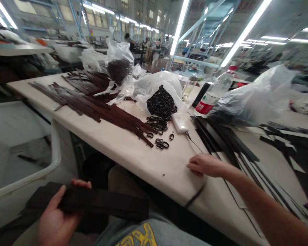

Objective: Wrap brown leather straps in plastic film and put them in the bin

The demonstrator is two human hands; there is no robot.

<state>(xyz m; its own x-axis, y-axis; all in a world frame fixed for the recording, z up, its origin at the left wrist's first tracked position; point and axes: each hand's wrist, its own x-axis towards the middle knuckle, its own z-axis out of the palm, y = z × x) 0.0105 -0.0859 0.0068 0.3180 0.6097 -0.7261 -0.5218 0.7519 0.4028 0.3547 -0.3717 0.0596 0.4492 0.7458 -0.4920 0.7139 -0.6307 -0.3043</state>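
My left hand [59,217], at the lower left, is closed around a bundle of flat, dark brown-black strips [105,201]. The bundle lies level above my lap, in front of the table edge. My right hand [205,164] is low over the pale tabletop near its front edge, fingers curled together. What its fingertips hold, if anything, is hidden. A blurred, thin dark band [196,195] runs from beneath this hand over the table edge. Beyond it lie loose black rings or buckles [161,143], spilling from a white plastic bag [166,82] full of them.
Dark brown strips [102,106] cover the table's left side; black strips [220,136] lie at right. A white box [180,123] with a cable, a red-labelled bottle [207,99] and a plastic bag [261,95] stand behind. A white bin [55,147] is left of the table.
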